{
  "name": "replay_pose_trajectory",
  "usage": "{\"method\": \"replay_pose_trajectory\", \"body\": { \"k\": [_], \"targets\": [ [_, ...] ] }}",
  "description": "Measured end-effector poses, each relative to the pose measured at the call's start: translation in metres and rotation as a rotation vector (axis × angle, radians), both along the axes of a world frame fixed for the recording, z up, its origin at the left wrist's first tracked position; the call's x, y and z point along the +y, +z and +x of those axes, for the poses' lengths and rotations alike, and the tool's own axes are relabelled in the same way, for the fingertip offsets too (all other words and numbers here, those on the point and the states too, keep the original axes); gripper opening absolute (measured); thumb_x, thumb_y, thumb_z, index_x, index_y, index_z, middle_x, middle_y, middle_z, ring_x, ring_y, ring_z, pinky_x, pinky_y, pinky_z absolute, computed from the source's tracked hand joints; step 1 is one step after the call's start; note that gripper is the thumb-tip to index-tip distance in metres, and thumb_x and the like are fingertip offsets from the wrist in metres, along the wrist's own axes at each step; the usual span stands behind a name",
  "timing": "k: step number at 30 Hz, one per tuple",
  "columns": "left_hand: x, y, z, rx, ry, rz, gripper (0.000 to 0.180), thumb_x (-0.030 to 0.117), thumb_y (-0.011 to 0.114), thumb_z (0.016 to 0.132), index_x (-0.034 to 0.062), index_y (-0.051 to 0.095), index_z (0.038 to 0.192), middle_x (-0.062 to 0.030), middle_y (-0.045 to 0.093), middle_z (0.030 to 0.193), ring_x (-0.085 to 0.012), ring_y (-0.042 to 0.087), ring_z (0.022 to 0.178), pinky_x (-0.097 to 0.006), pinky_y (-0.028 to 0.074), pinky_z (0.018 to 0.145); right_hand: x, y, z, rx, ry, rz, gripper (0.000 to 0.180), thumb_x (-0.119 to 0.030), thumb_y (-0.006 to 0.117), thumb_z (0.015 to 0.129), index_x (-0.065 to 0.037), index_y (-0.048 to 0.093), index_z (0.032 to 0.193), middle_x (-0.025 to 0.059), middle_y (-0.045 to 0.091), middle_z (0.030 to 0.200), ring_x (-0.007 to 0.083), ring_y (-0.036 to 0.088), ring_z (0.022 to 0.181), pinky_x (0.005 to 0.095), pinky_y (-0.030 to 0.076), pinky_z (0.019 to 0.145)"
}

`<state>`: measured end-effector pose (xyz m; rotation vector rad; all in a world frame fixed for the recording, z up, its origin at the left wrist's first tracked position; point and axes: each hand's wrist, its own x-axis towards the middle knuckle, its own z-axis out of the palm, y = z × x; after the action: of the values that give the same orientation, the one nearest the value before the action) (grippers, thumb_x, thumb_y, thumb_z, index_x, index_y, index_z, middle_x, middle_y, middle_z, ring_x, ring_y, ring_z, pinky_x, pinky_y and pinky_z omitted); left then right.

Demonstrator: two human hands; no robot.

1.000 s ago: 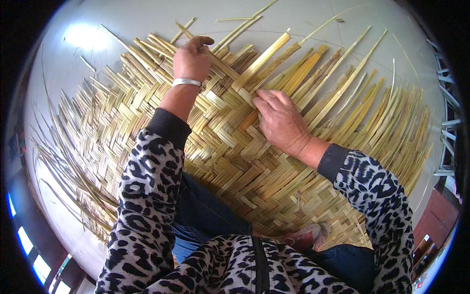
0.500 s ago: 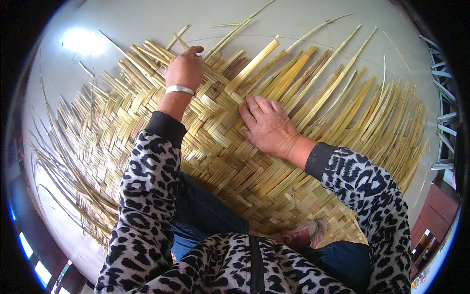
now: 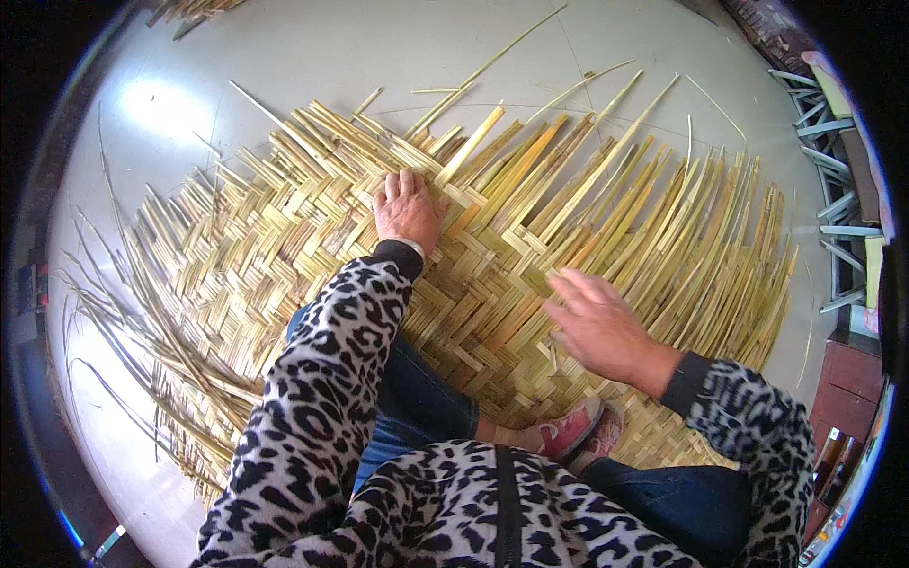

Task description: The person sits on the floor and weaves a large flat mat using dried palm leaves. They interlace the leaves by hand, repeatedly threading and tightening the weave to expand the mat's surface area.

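Note:
A large mat (image 3: 464,308) of flat, yellowish plant strips in a zigzag weave lies spread on the floor before me. Loose ends of the strips (image 3: 705,222) fan out along its far and right edges. My left hand (image 3: 409,213) presses on the weave near the far edge, fingertips down and palm low, just below a pale upright strip (image 3: 471,147). Over the right part of the weave, my right hand (image 3: 606,327) is slightly blurred, fingers stretched out, holding nothing I can see. Whether it touches the mat is unclear.
Thin loose stalks (image 3: 516,45) lie on the grey floor (image 3: 312,57) beyond the mat. Metal-legged furniture (image 3: 838,218) stands at the right rim, near a brown wooden piece (image 3: 847,383). My shoe (image 3: 571,428) rests at the mat's near edge.
My left hand has come down from the far strip ends onto the weave, nearer and to the right. My right hand has left the middle, moving right and nearer me. The view has shifted slightly.

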<state>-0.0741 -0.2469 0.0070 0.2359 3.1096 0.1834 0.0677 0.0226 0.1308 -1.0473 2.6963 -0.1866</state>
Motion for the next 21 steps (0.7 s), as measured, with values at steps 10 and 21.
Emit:
{"method": "replay_pose_trajectory", "body": {
  "k": [10,21],
  "targets": [
    [-0.026,-0.049,-0.022,-0.041,-0.093,-0.238,0.047,0.044,0.052,0.091,0.0168,0.058,0.128,-0.0114,0.045,0.141,-0.0308,0.038,0.132,-0.048,0.032,0.108,0.186,-0.024,0.202,-0.488,-1.204,-0.319,0.044,-0.028,0.059,0.090,0.000,0.054,0.124,0.0170,0.058,0.125,0.0353,0.059,0.110,0.0439,0.046,0.096],
    [0.189,-0.001,0.112,0.050,-0.856,0.391,0.033,0.022,0.063,0.089,0.0015,0.062,0.115,-0.0182,0.062,0.118,-0.0347,0.056,0.114,-0.042,0.044,0.099,0.240,-0.124,0.338,-0.337,-1.853,-2.221,0.035,-0.026,0.058,0.095,-0.003,0.047,0.118,0.0188,0.053,0.125,0.0317,0.056,0.114,0.0431,0.050,0.094]
  ]
}}
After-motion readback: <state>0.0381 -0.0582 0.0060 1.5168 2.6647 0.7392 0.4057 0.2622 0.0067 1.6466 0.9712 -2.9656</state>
